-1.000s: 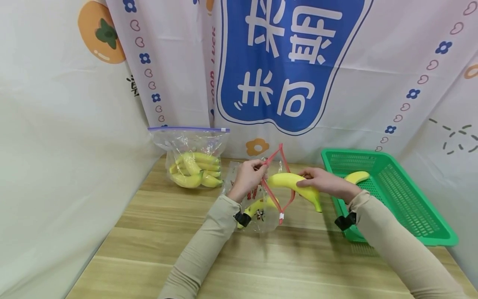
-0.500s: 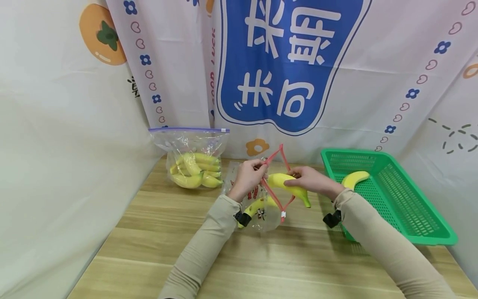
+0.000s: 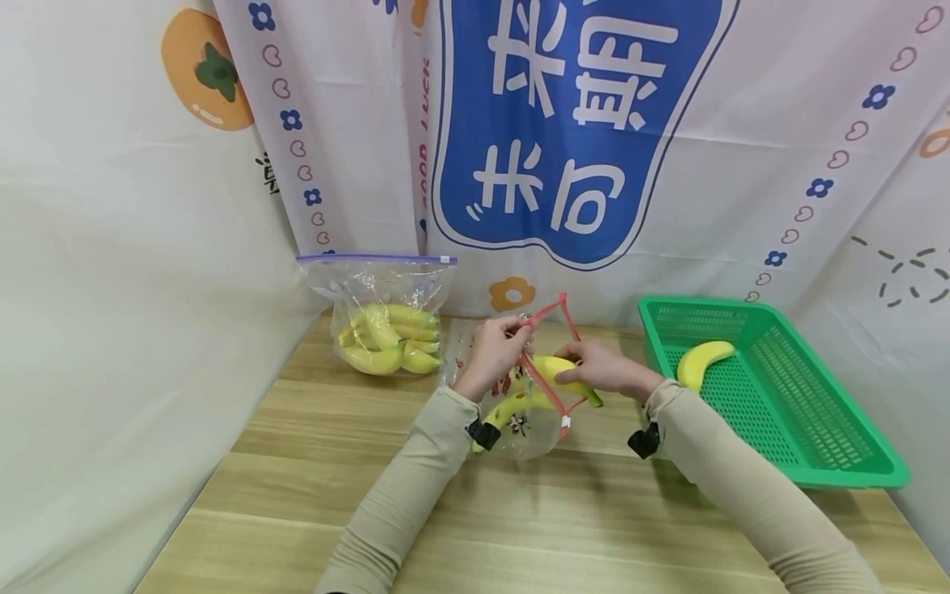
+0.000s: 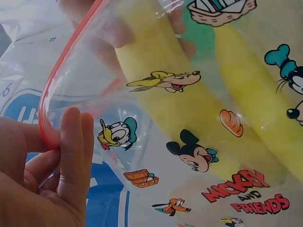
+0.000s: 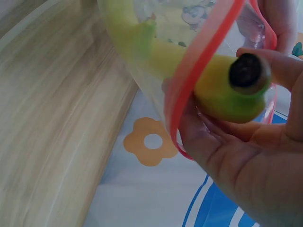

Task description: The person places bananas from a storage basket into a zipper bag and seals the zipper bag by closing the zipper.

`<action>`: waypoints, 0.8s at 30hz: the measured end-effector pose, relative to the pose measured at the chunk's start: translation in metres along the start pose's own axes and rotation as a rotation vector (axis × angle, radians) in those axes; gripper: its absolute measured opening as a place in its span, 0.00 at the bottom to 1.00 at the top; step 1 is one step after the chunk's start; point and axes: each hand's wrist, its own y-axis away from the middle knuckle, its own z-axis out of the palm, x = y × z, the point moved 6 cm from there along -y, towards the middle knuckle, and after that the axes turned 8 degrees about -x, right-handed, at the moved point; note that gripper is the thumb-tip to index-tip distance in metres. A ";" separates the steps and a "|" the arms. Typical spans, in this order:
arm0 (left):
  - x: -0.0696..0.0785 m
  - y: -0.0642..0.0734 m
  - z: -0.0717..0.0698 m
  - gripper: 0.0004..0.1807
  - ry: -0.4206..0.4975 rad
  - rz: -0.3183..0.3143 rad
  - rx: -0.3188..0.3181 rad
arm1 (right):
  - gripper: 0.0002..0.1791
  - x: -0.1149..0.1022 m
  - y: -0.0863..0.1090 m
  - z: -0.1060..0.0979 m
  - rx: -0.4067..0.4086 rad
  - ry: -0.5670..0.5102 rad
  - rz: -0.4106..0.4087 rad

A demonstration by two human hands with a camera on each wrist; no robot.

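My left hand (image 3: 496, 351) pinches the red rim of a clear zip bag (image 4: 137, 198) printed with cartoon figures; the mouth stands wide apart. In my right hand (image 3: 604, 367) I grip a yellow banana (image 5: 227, 90) near its dark-tipped stem end. Most of that banana is inside the bag, and my right fingers reach in past the red rim. A second banana (image 3: 512, 406) lies lower in the bag, seen through the plastic. In the left wrist view both bananas show behind the printed film.
At the back left stands a clear bag with a purple zip (image 3: 374, 260), with several bananas (image 3: 386, 330) inside. A green basket (image 3: 839, 396) on the right holds one banana (image 3: 701, 363). A printed cloth (image 3: 371, 165) hangs behind the wooden table (image 3: 334, 462).
My right hand has moved left, pushing its banana from the bag's mouth to mostly inside. The rim has shifted slightly. My left hand has stayed in place.
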 end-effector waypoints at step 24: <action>0.006 0.001 0.002 0.10 -0.007 0.014 0.000 | 0.15 -0.005 0.007 0.015 -0.128 -0.041 -0.148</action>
